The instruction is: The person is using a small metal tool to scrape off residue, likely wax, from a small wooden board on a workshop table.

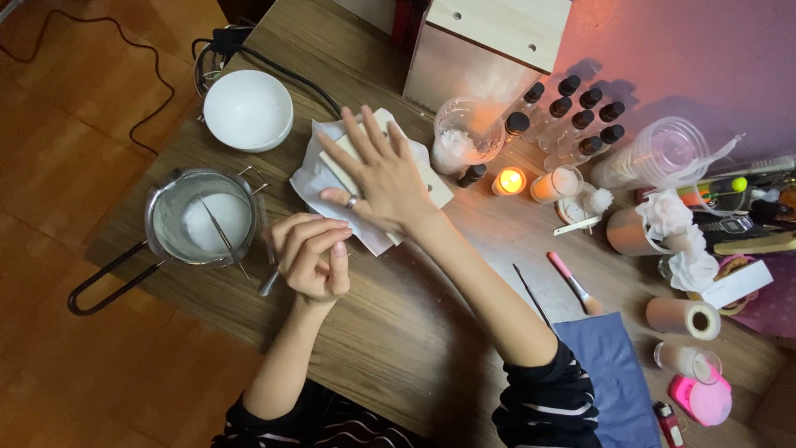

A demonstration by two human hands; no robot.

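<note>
Right hand (383,178) lies flat, fingers spread, palm down on a pale rectangular wooden block (431,184) that sits on a crumpled white paper towel (311,178) in the middle of the brown wooden counter (398,332). A ring shows on one finger. The block is pinned in place, its far corner poking out beside the wrist.

Left hand (313,255) is curled, fingertips pinched around a slim metal tool (269,282) whose grey end juts out below the knuckles; what kind of tool it is, I cannot tell. It hovers just at the towel's near edge.

To the left, a small steel pouring pot with a black wire handle (199,217) holds white wax-like solid, a thin stick resting across it. Behind that, a white round bowl (247,109). To the right, a lit small candle (509,181) glows near a cluster of black-capped clear bottles (572,116).

My read: this is a holding-and-working step, one hand bracing the block while the other brings the tool in. Next move would call for steady downward pressure from the flat hand and a controlled, short approach of the tool tip, with the spread fingers kept clear.
</note>
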